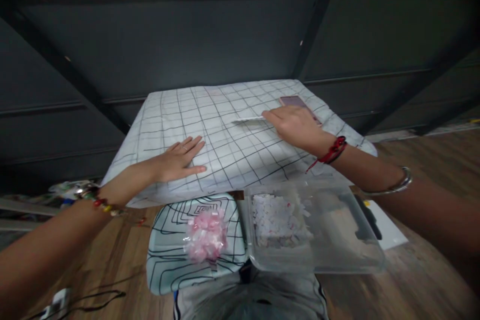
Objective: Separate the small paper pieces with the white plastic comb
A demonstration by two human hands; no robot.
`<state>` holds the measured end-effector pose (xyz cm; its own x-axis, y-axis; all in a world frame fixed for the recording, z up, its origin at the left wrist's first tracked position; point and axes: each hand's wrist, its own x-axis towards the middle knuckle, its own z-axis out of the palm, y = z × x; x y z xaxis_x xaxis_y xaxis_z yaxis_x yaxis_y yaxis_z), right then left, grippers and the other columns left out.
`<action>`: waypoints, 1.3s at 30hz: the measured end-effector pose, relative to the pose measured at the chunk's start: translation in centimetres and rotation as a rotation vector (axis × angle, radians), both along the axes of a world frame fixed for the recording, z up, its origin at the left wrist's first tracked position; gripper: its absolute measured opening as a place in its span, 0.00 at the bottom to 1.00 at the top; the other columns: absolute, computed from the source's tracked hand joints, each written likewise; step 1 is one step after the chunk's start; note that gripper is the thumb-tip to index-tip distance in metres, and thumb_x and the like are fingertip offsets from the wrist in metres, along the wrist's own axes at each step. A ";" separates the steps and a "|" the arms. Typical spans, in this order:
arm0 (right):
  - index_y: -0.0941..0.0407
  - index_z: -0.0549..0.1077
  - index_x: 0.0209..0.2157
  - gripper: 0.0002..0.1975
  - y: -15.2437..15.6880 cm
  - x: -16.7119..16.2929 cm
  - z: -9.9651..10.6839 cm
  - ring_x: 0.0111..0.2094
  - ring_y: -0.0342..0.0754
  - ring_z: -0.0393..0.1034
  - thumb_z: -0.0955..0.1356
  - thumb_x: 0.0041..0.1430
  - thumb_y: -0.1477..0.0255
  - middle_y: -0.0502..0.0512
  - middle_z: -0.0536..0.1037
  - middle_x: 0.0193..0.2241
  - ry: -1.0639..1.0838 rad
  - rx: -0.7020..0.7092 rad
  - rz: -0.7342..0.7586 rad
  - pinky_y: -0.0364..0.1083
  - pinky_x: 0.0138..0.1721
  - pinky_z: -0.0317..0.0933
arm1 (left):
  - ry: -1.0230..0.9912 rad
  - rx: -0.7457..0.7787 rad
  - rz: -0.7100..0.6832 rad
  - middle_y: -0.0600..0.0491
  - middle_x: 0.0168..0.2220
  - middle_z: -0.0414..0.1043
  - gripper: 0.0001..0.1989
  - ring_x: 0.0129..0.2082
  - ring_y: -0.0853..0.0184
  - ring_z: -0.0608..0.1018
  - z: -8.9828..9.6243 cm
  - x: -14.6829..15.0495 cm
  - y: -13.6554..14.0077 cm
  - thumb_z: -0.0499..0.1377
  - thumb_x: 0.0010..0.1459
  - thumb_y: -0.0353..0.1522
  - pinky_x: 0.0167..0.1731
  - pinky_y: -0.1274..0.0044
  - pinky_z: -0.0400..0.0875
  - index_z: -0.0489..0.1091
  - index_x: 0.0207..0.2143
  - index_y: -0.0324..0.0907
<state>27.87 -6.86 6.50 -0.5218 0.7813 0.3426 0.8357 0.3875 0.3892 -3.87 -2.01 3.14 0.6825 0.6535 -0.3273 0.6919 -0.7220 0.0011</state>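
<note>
My left hand [179, 161] lies flat with fingers spread on the white cloth with a black grid [210, 105] that covers the table. In my right hand [294, 126] a thin white flat piece [248, 119] is pinched, seen nearly edge-on just over the cloth; I cannot tell whether it is card or paper. Right behind that hand, a flat purplish rectangle with a pink edge [290, 101], like a phone, rests on the cloth, partly covered by the hand.
In front of the table sits a clear plastic box [347, 260] holding white paper-like pieces [273, 217]. Beside it, a patterned pale-blue seat [161, 255] bears a pink bundle in clear wrap [207, 235]. A dark panelled wall [180, 35] stands behind. A cable [97, 295] lies on the wooden floor.
</note>
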 end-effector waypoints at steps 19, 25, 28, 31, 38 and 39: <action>0.58 0.71 0.30 0.13 -9.2 2.9 -5.6 0.25 0.42 0.64 0.57 0.63 0.76 0.51 0.71 0.22 0.246 -0.312 0.385 0.43 0.26 0.56 | -0.264 -0.029 -0.477 0.52 0.67 0.40 0.27 0.65 0.55 0.44 -1.1 8.4 -5.7 0.49 0.64 0.44 0.63 0.65 0.35 0.53 0.63 0.46; 0.59 0.70 0.30 0.07 -11.7 2.0 -11.6 0.26 0.44 0.69 0.62 0.57 0.81 0.52 0.75 0.26 0.101 -0.694 0.248 0.43 0.23 0.56 | -0.198 -0.118 -0.687 0.55 0.64 0.50 0.22 0.63 0.65 0.54 -4.6 7.5 -8.7 0.50 0.65 0.38 0.63 0.72 0.40 0.57 0.61 0.47; 0.58 0.70 0.30 0.07 -11.6 1.4 -11.7 0.27 0.43 0.69 0.61 0.59 0.79 0.51 0.74 0.26 0.145 -0.661 0.300 0.43 0.25 0.57 | -0.243 0.012 -0.758 0.51 0.62 0.54 0.21 0.63 0.66 0.53 -4.8 6.3 -8.7 0.49 0.66 0.37 0.63 0.73 0.40 0.59 0.59 0.39; 0.58 0.70 0.30 0.09 -11.4 1.1 -10.6 0.26 0.43 0.67 0.61 0.57 0.82 0.51 0.73 0.25 0.231 -0.467 0.299 0.43 0.27 0.59 | -0.231 0.075 -0.764 0.49 0.62 0.54 0.19 0.63 0.67 0.53 -4.1 4.8 -8.6 0.48 0.67 0.31 0.62 0.75 0.42 0.60 0.58 0.36; 0.61 0.71 0.38 0.15 -10.8 1.3 -10.7 0.31 0.46 0.68 0.59 0.53 0.86 0.56 0.75 0.30 0.173 -0.028 0.207 0.45 0.34 0.61 | -0.028 0.120 -0.366 0.48 0.59 0.61 0.25 0.55 0.62 0.67 -4.3 2.2 -9.1 0.49 0.59 0.19 0.51 0.75 0.62 0.57 0.59 0.37; 0.61 0.71 0.39 0.15 -10.8 1.3 -11.1 0.31 0.46 0.68 0.59 0.53 0.86 0.57 0.75 0.31 0.161 -0.027 0.202 0.46 0.33 0.61 | -0.007 0.124 -0.340 0.46 0.58 0.62 0.25 0.54 0.60 0.69 -4.7 2.1 -9.0 0.50 0.58 0.19 0.50 0.74 0.64 0.57 0.59 0.36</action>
<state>29.14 -17.63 -4.61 -0.6084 0.6769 0.4144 0.7908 0.5613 0.2441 -1.77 -11.05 -1.51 0.8697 0.4233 -0.2540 0.4125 -0.9058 -0.0972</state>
